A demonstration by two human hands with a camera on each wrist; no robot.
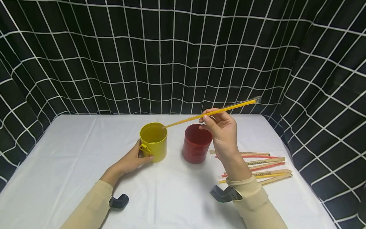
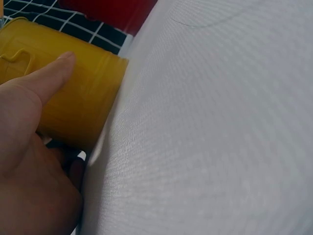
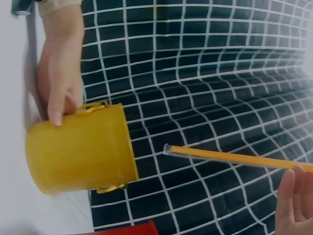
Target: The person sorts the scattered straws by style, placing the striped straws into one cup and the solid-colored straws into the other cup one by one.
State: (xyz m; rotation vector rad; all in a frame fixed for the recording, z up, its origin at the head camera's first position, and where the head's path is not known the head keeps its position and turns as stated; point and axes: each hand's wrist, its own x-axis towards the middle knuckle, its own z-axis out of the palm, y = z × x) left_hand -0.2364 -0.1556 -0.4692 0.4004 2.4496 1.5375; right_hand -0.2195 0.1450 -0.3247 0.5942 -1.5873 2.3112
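Note:
A small yellow metal bucket (image 1: 160, 149) stands upright on the white table. My left hand (image 1: 131, 160) grips its near left side, the thumb lying along the wall below the wire handle and the other fingers mostly hidden behind. Between thumb and fingertips, my right hand (image 1: 224, 132) pinches a long yellow straw (image 1: 186, 120) in a clear wrapper. The straw slants down to the left, and its low end overlaps the yellow bucket's rim in the head view. In the right wrist view that end (image 3: 183, 151) shows apart from the bucket's mouth. A red bucket (image 1: 194, 152) stands just left of my right wrist.
Right of the red bucket lie several wrapped red straws (image 1: 271, 166), a yellow straw (image 1: 270, 175) and slim tan sticks (image 1: 273, 161) with printed wrappers, partly hidden by my right forearm. Black cloth with a white grid (image 1: 160, 57) hangs behind and beside the table (image 1: 71, 143).

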